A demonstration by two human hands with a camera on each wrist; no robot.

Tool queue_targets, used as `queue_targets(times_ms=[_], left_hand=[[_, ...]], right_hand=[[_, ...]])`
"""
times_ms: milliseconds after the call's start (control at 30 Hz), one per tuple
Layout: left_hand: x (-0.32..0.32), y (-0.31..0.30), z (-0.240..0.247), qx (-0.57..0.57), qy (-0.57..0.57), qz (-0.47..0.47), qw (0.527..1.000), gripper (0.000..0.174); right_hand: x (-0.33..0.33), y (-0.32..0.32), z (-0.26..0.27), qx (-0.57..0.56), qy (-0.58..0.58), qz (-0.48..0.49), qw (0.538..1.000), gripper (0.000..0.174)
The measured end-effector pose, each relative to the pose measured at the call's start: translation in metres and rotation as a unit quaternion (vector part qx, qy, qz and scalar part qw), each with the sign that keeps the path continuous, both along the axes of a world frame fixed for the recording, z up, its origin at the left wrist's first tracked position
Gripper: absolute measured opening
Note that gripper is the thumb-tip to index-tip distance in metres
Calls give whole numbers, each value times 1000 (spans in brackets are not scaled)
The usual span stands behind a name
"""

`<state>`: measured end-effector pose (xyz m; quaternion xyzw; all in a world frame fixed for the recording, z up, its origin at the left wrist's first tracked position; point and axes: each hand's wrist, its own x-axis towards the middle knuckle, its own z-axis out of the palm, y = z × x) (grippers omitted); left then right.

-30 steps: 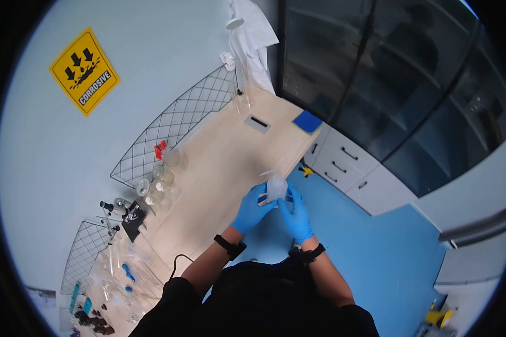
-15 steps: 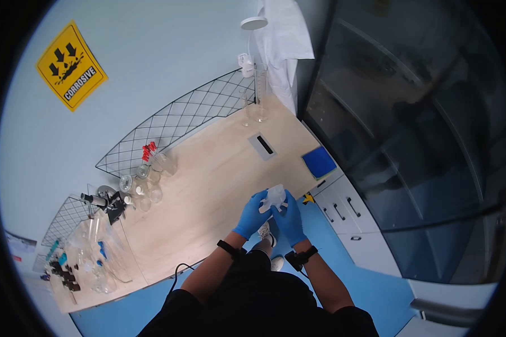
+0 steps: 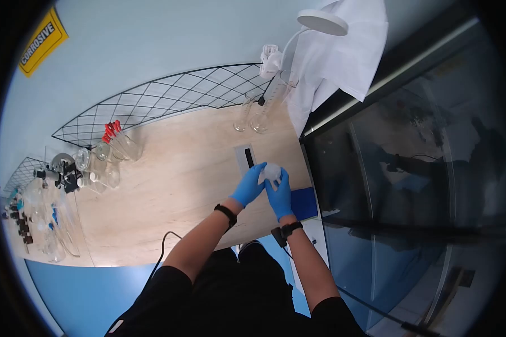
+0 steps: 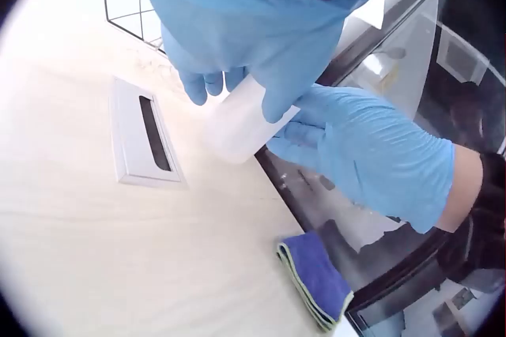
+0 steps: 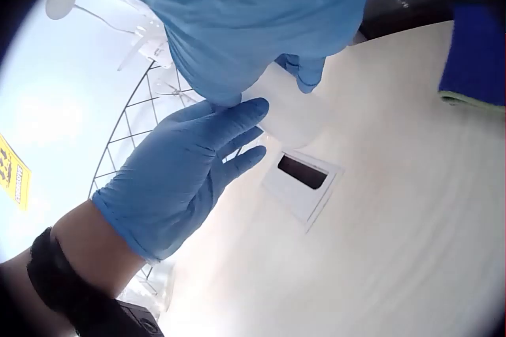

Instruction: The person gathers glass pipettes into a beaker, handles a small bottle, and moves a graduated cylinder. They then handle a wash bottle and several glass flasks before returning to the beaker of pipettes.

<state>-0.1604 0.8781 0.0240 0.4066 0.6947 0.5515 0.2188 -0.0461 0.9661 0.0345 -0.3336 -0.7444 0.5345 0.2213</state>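
A translucent white plastic bottle [image 3: 271, 172] is held between both blue-gloved hands over the right end of the bench. My left hand [image 3: 249, 186] grips one side of it, thumb and fingers around its wall in the left wrist view. From the other side my right hand [image 3: 280, 197] holds it with curled fingers. The lower part of the bottle [image 5: 299, 122] shows tilted below the right hand in the right wrist view; the gloves hide its upper part. Close to the hands lies a pale inset plate with a dark slot [image 3: 243, 157].
A folded blue cloth [image 3: 304, 204] lies at the bench's right edge, beside dark glass doors [image 3: 388, 185]. Glass cylinders [image 3: 260, 121] and a white lamp [image 3: 322, 22] stand at the back right. Wire mesh [image 3: 168, 101] runs along the wall; glassware and a microscope [image 3: 67, 173] fill the left.
The hands have carried the bottle from the bench's front edge, over the floor, to above the bench top near the slotted plate. The head view has turned and come closer to the bench's right end.
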Motion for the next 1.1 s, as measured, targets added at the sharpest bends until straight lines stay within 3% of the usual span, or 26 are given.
queue_targets(times_ms=[67, 200, 367, 533, 633, 700, 800, 833, 900, 967, 1033, 1100], left_hand=[[-18, 30, -9, -4, 51, 15, 999, 59], [-40, 63, -12, -19, 36, 33, 999, 62], [-49, 81, -25, -102, -2, 58, 993, 60], [-41, 86, -37, -75, -12, 74, 994, 64], [-39, 89, -57, -75, -2, 73, 995, 68], [-41, 81, -40, -110, -9, 82, 991, 72], [-28, 41, -37, -140, 14, 159, 977, 68], [-23, 16, -27, -147, -44, 153, 976, 61], [8, -45, -23, -154, 18, 186, 970, 51], [47, -117, -24, -176, -5, 207, 962, 40], [93, -191, -18, -215, -56, 227, 948, 35], [146, -267, -28, -313, -87, 251, 912, 34]], right_hand=[[-21, 27, -4, 25, -2, 4, 1000, 62], [-51, 66, -10, 58, -12, 27, 998, 61], [-69, 87, -29, -8, 20, 54, 998, 61], [-63, 97, -37, -32, 43, 71, 996, 61], [-60, 105, -51, -15, -9, 97, 995, 66], [-57, 107, -73, 120, 1, 77, 990, 71], [-26, 98, -82, 71, -25, 24, 997, 68], [-13, 91, -90, 56, -24, 14, 998, 64], [16, 69, -84, 13, -18, 39, 999, 58], [36, 40, -96, -8, 27, 87, 996, 43], [45, 16, -61, 20, -46, 246, 968, 25], [53, -4, -47, 211, 11, 379, 901, 16]])
